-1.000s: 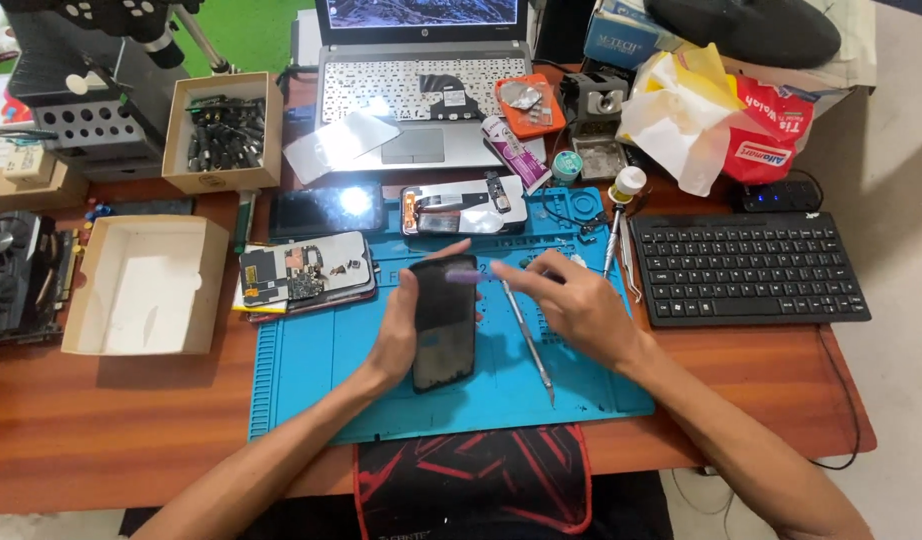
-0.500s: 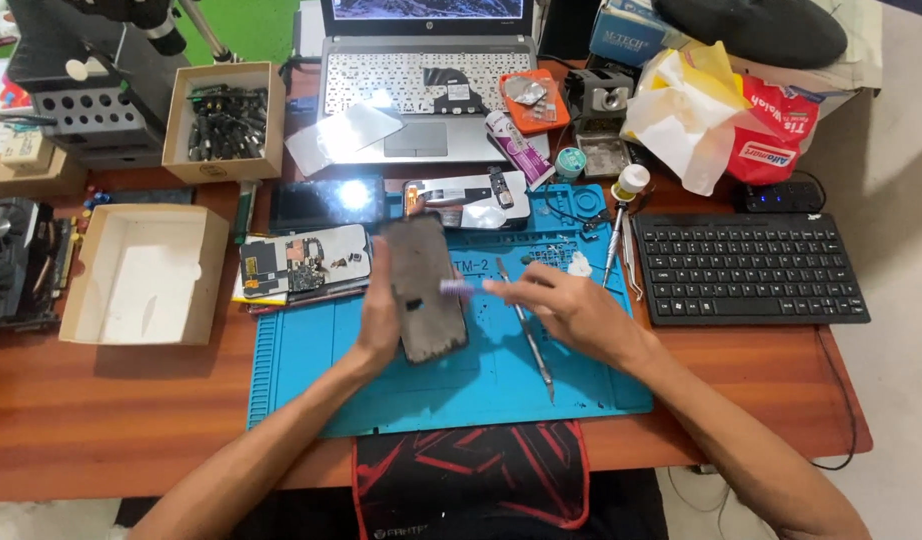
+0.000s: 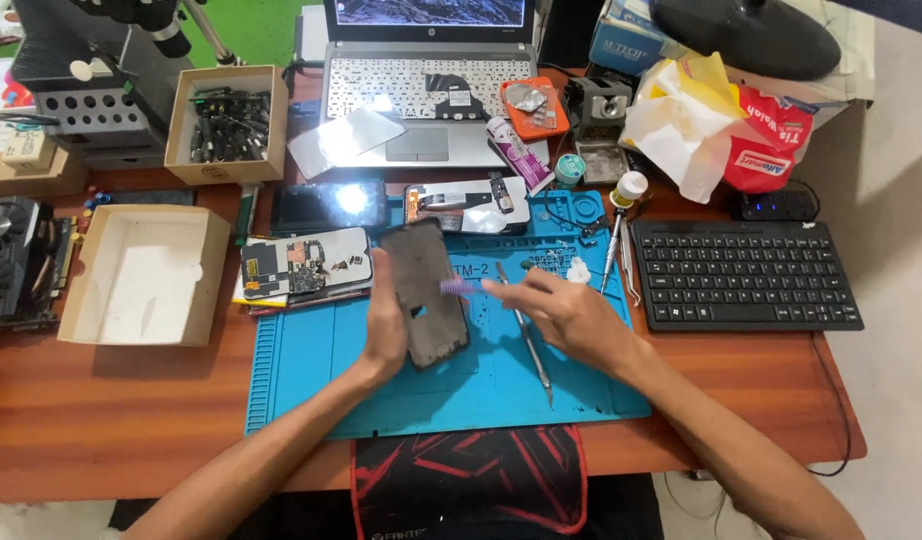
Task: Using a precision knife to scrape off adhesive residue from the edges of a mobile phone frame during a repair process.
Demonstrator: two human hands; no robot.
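While the left hand grips a dark phone frame by its edge, tilted up over the blue work mat, fingers curled round it, the right hand pinches a small purple brush w/ bristles at the frame's inner face. Looks like a cleaning step, mid-way. Next move calls for light strokes & a steady grip so the frame doesn't flex. Metal pry tool lies on the mat under the right hand. Vs 1 s ago: frame was lying lower & flatter, right hand apart from it; now it's lifted & turned, brush brought in
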